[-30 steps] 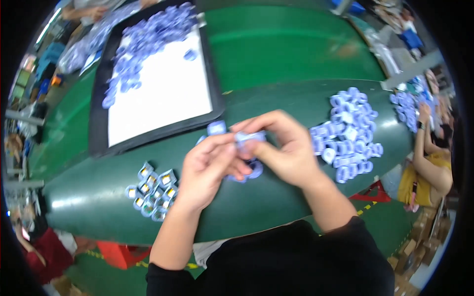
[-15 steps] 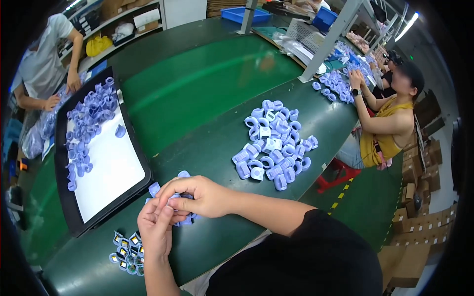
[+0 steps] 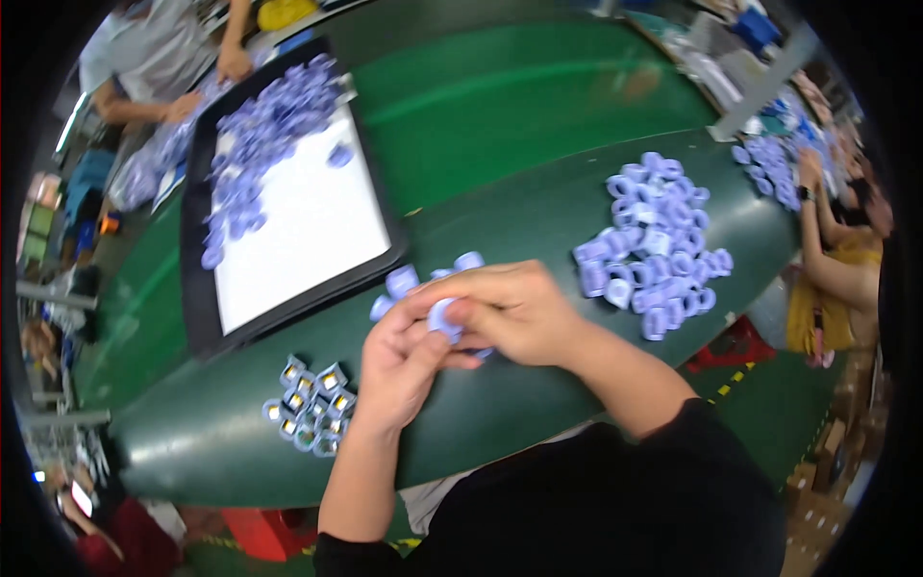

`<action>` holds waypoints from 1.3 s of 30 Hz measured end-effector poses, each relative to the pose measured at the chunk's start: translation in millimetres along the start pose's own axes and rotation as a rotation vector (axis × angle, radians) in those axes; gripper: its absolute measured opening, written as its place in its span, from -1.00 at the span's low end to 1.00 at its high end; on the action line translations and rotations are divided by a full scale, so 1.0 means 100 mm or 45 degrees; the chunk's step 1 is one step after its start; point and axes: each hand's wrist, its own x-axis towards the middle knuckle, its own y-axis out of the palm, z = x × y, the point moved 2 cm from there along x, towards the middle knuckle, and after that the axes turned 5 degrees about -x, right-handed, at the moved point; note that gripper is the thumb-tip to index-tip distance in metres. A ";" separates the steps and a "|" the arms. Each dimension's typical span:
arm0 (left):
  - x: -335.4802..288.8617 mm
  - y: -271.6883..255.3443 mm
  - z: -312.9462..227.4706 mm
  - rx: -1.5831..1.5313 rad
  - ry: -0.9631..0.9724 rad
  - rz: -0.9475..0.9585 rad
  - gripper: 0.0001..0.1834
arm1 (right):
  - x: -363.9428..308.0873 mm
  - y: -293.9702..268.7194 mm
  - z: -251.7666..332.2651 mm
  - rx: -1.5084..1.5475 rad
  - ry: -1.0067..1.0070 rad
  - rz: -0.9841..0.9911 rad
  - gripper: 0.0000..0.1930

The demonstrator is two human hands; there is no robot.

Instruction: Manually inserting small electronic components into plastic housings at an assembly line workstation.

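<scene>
Two bare hands meet over the middle of the dark green work table [image 3: 538, 221]: the left hand [image 3: 409, 361] and the right hand [image 3: 510, 308] both pinch one small pale purple plastic ring [image 3: 444, 315], held between their fingertips just above the table. Several loose purple rings [image 3: 402, 281] lie right beside the hands, at about eleven o'clock from them. At eight o'clock from the hands sits a small cluster of little square pieces with shiny metal centres [image 3: 312, 409]. A big heap of the same purple rings [image 3: 654, 252] lies at two o'clock, apart from the hands. At ten o'clock rests a black flat tray with a white sheet [image 3: 298, 240], and more purple pieces are piled at its far end. Another person in a yellow top [image 3: 827, 279] works at three o'clock, at the table edge.
</scene>
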 end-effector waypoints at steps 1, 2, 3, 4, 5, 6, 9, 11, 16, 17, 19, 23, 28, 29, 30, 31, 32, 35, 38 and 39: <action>-0.01 -0.01 -0.02 0.025 0.013 0.001 -0.54 | 0.02 0.00 0.01 0.038 0.002 0.040 -0.74; -0.05 -0.01 -0.08 0.076 0.070 -0.012 -0.53 | 0.05 0.03 0.10 0.176 0.126 0.095 -0.74; -0.04 -0.02 -0.05 0.106 0.105 0.007 -0.53 | 0.03 0.01 0.12 0.281 0.274 0.129 -0.74; -0.05 -0.02 -0.06 0.117 0.118 -0.035 -0.53 | 0.03 0.04 0.05 0.247 0.045 0.123 -0.68; -0.06 0.00 -0.08 0.142 0.143 -0.031 -0.55 | 0.02 0.06 0.06 0.274 0.039 0.152 -0.68; -0.06 -0.01 -0.10 0.160 0.165 -0.012 -0.56 | 0.01 0.08 0.11 0.465 0.128 0.163 -0.64; -0.07 0.00 -0.14 0.079 0.099 0.017 -0.65 | 0.02 0.06 0.06 0.665 0.152 0.194 -0.53; -0.09 0.03 -0.18 0.031 -0.002 0.037 -0.66 | 0.02 0.03 0.05 0.724 0.100 0.252 -0.55; -0.03 0.11 0.00 0.253 -0.003 -0.015 -0.69 | 0.06 -0.12 0.01 0.326 0.064 0.010 -0.66; -0.03 0.13 0.07 0.240 -0.004 0.028 -0.69 | 0.09 -0.19 -0.07 0.130 0.029 -0.128 -0.72; -0.02 0.17 0.15 0.662 0.134 -0.011 -0.79 | 0.12 -0.46 -0.06 -0.413 -0.009 -0.351 -0.78; -0.09 0.29 0.04 1.397 0.425 0.101 -0.80 | 0.06 -0.74 -0.04 -0.628 0.215 -0.675 -0.82; -0.08 0.27 0.12 1.341 0.493 0.141 -0.80 | -0.56 -1.25 -0.13 -1.472 0.095 -1.002 -0.80; -0.09 0.24 0.15 1.353 0.491 0.157 -0.81 | -0.68 -1.38 -0.20 -1.578 0.169 -0.981 -0.80; -0.10 0.22 0.14 1.425 0.540 0.179 -0.81 | -0.76 -1.43 -0.16 -1.617 0.245 -0.925 -0.79; -0.11 0.24 0.16 1.445 0.608 0.189 -0.81 | -0.91 -1.51 -0.23 -1.768 0.238 -0.859 -0.78; -0.09 0.25 0.18 1.466 0.680 0.208 -0.81 | -1.03 -1.61 -0.29 -1.761 0.304 -0.806 -0.76; -0.07 0.21 0.25 1.442 0.727 0.209 -0.85 | -1.16 -1.71 -0.31 -1.701 0.358 -0.729 -0.74; -0.06 0.23 0.20 1.364 0.726 0.180 -0.87 | -1.08 -1.69 -0.35 -1.676 0.379 -0.777 -0.76; -0.08 0.25 0.13 1.301 0.743 0.211 -0.88 | -1.00 -1.66 -0.34 -1.752 0.293 -0.789 -0.77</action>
